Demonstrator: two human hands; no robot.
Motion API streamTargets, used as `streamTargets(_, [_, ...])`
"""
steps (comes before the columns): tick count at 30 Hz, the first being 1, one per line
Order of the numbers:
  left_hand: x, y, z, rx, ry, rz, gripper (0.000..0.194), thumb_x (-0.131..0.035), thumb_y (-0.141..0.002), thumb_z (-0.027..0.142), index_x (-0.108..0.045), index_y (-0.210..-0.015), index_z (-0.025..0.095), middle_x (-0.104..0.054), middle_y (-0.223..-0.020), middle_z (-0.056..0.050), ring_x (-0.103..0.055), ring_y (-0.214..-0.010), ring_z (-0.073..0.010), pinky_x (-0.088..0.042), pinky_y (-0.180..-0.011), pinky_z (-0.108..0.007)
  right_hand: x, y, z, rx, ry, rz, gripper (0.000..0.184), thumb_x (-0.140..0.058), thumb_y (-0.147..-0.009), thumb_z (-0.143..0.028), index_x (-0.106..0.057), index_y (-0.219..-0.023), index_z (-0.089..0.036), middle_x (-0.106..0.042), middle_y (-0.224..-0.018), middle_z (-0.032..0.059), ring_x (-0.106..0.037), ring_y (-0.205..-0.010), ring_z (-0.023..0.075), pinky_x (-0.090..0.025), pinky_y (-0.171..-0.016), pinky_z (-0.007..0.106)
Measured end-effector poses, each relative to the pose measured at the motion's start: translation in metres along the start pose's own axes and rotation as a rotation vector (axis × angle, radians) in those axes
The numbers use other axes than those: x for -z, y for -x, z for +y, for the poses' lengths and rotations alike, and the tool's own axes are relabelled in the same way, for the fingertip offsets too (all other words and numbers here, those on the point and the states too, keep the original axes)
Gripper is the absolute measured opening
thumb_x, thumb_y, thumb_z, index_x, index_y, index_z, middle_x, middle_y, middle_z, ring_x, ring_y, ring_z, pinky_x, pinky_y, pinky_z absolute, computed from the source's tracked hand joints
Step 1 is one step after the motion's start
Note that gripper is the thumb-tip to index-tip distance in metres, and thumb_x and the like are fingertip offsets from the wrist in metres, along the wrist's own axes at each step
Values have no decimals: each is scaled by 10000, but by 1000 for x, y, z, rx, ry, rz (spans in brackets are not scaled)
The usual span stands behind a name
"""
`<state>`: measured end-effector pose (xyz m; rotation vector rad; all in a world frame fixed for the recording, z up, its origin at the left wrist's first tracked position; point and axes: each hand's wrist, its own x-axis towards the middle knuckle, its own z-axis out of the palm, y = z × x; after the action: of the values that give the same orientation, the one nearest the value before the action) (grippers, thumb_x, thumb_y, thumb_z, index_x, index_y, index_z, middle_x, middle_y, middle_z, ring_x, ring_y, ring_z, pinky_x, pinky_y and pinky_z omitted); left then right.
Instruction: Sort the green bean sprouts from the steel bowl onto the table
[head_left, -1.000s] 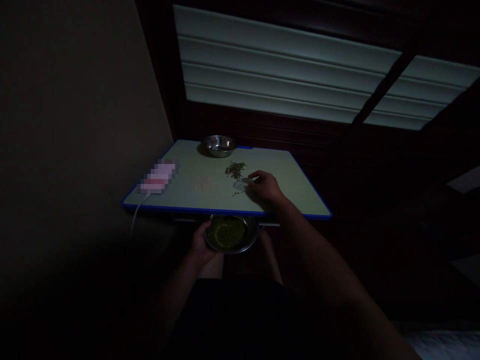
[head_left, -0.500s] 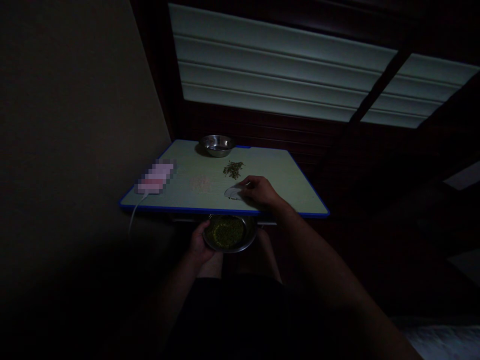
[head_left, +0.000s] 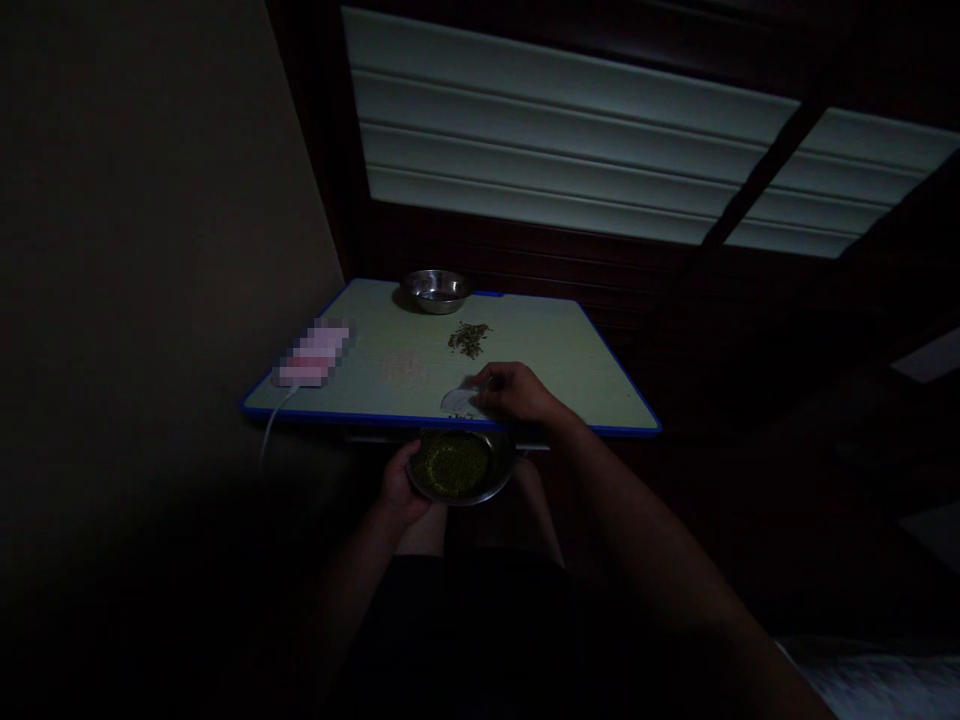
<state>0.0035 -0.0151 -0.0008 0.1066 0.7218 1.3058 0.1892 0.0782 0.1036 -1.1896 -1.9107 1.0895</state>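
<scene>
My left hand (head_left: 401, 487) grips the left rim of a metal bowl (head_left: 491, 494), held just below the table's front edge over my lap. Small green grains that look like mung beans (head_left: 455, 463) lie in this bowl. Over the front of the table, my right hand (head_left: 517, 391) is closed on a thin, pale, see-through scraper (head_left: 457, 400) with a rounded edge. A few dark grains (head_left: 460, 416) lie between the scraper and the blue table edge, right above the bowl. Farther back sits a loose pile of brownish-green grains (head_left: 470, 339).
A second metal bowl (head_left: 437, 290) stands at the back of the pale table (head_left: 555, 335). At the left lies a pixelated pink item (head_left: 315, 352) with a white cable (head_left: 268, 432) hanging over the edge. Faint pale bits (head_left: 403, 368) are scattered left of the scraper.
My right hand has drawn the scraper toward the front edge, and the few grains ahead of it have come nearer that edge. My left hand and its bowl have hardly moved.
</scene>
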Motion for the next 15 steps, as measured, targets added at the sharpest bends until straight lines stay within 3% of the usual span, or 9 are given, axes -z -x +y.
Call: streamTargets(15, [-6,4,1,4,7,13,238,-562,-785,250,-712,-928,132,-768,-826,-102,-713,-819,-270,-513,-894,-447,0,14,-9,12,-116,-85,294,-734,-630,-187,-695,-917,-143,-592,-642,-38,-507,-567,83,-403,-553,207])
